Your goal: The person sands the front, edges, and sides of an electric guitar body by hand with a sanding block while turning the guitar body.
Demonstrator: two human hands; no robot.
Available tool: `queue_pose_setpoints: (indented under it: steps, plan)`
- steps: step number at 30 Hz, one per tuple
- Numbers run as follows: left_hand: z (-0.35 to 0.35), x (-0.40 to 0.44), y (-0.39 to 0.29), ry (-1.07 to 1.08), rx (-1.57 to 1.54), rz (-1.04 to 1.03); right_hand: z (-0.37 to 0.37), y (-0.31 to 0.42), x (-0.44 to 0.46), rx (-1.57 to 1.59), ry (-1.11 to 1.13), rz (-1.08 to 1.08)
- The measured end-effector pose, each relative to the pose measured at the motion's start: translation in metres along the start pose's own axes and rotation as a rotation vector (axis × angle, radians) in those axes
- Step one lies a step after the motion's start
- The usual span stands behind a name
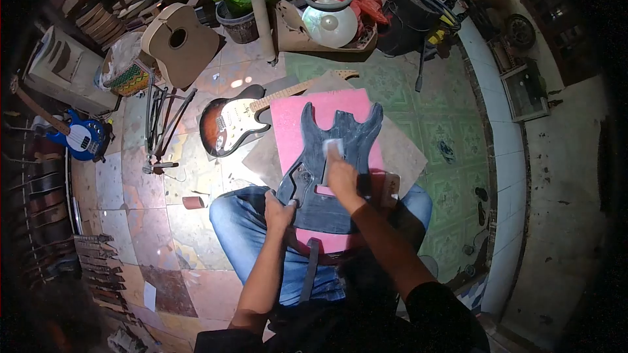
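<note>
A dark guitar body point(340, 212) lies on a pink sheet point(288, 114) over my lap, its two horns pointing away from me. My left hand point(280, 212) grips the lower left edge of the body, thumb on top. Near the middle of the body, my right hand point(343, 178) presses a small pale pad point(333, 148) against the surface with its fingers. Cavities are cut into the body, and pink shows through one beside my right hand.
A sunburst electric guitar point(233, 119) lies on the floor ahead to the left. Beyond it stand an acoustic guitar body point(178, 40) and a dark basket point(238, 25). A blue guitar point(84, 136) is at the far left. A black bucket point(404, 23) stands at the back right.
</note>
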State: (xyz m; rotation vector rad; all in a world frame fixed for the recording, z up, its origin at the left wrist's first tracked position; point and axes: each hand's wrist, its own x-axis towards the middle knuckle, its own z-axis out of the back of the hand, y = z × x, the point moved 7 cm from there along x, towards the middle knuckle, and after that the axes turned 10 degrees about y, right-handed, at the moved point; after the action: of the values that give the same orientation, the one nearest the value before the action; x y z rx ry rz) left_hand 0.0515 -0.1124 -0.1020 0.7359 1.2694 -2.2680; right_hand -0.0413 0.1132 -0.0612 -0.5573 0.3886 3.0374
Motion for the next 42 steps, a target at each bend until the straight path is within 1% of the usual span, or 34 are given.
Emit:
queue_pose_setpoints:
  steps: [1, 2, 4, 5, 6, 8, 9, 10, 11, 13, 16, 17, 18, 19, 21, 22, 24, 26, 28, 29, 30, 32, 33, 34, 35, 37, 38, 40, 41, 42]
  plan:
    - [-0.001, 0.002, 0.000, 0.003, 0.001, -0.006, 0.003, 0.018, -0.013, -0.007, -0.067, 0.192]
    - [-0.001, 0.003, 0.001, -0.007, 0.013, -0.016, 0.008, 0.015, -0.013, -0.007, -0.070, 0.187]
    - [-0.001, 0.003, 0.001, -0.012, 0.030, -0.027, 0.019, 0.011, -0.015, 0.032, -0.085, 0.329]
    - [-0.001, 0.003, 0.000, -0.005, 0.015, -0.026, 0.010, -0.011, 0.001, -0.062, 0.017, 0.203]
    - [0.000, 0.002, -0.001, 0.000, -0.002, -0.023, 0.016, -0.011, 0.006, -0.061, 0.018, 0.203]
    - [0.000, -0.001, -0.003, -0.014, -0.003, -0.016, 0.041, -0.017, 0.004, 0.103, -0.211, 0.119]
    - [0.002, -0.001, -0.004, -0.027, 0.000, -0.017, 0.017, -0.012, 0.009, 0.060, 0.042, 0.010]
    - [0.000, 0.001, -0.001, -0.027, 0.001, -0.019, 0.010, -0.002, 0.003, 0.061, 0.040, 0.009]
    - [-0.002, 0.004, 0.002, -0.033, -0.003, -0.014, 0.003, 0.017, -0.008, 0.062, 0.036, 0.159]
    - [-0.001, 0.005, 0.000, -0.036, -0.003, -0.011, 0.001, 0.025, -0.011, 0.065, 0.030, 0.305]
    - [-0.001, 0.006, 0.000, -0.027, -0.016, -0.023, 0.025, -0.007, 0.008, 0.031, -0.071, 0.193]
    - [-0.002, 0.005, 0.001, -0.041, -0.021, -0.027, 0.037, -0.011, 0.010, 0.092, -0.155, 0.179]
    - [-0.002, 0.004, 0.002, -0.056, -0.028, -0.032, 0.028, -0.004, 0.010, 0.091, -0.150, 0.181]
    - [-0.002, 0.003, 0.001, -0.056, -0.029, -0.030, 0.009, 0.007, 0.012, 0.032, -0.006, 0.066]
    - [-0.003, 0.004, 0.001, -0.065, -0.035, -0.006, -0.006, 0.041, -0.011, -0.076, 0.081, 0.093]
    - [-0.003, 0.005, 0.001, -0.064, -0.033, -0.009, -0.007, 0.039, -0.012, -0.074, 0.078, 0.091]
    - [-0.004, 0.007, 0.004, -0.076, -0.038, -0.043, 0.000, 0.047, -0.017, 0.080, -0.052, 0.354]
    - [-0.003, 0.007, 0.006, -0.087, -0.048, -0.054, -0.032, 0.019, 0.013, -0.110, 0.115, 0.189]
    - [-0.008, 0.004, 0.006, -0.095, -0.066, -0.069, 0.010, 0.022, 0.005, 0.025, -0.235, 0.205]
    - [-0.008, 0.004, 0.006, -0.098, -0.078, -0.049, 0.000, 0.033, 0.001, -0.043, -0.033, 0.072]
    - [-0.007, 0.004, 0.006, -0.103, -0.089, -0.031, -0.006, 0.039, -0.008, -0.046, -0.036, 0.076]
    - [-0.004, 0.001, 0.001, -0.103, -0.071, -0.017, -0.021, 0.069, -0.028, -0.039, -0.021, 0.420]
    - [-0.004, 0.001, -0.001, -0.101, -0.051, 0.000, -0.012, 0.068, -0.029, -0.016, -0.017, 0.461]
    - [-0.004, 0.001, -0.001, -0.105, -0.053, 0.004, -0.009, 0.062, -0.022, -0.016, -0.015, 0.467]
    - [-0.003, 0.002, -0.001, -0.102, -0.053, -0.010, -0.007, 0.045, -0.005, -0.046, 0.006, 0.312]
    - [-0.004, 0.001, 0.000, -0.121, -0.046, -0.040, 0.010, 0.024, 0.007, 0.065, -0.283, 0.291]
    - [-0.005, 0.001, 0.002, -0.124, -0.049, -0.033, 0.001, 0.025, 0.006, 0.065, -0.277, 0.297]
    - [-0.006, 0.002, 0.001, -0.098, -0.057, -0.012, -0.018, 0.040, 0.001, -0.089, -0.107, 0.304]
    - [-0.004, 0.001, -0.002, -0.116, -0.040, -0.022, -0.033, 0.053, -0.007, -0.159, 0.037, 0.314]
    - [-0.004, 0.002, 0.000, -0.120, -0.043, -0.022, -0.027, 0.058, -0.014, -0.161, 0.036, 0.319]
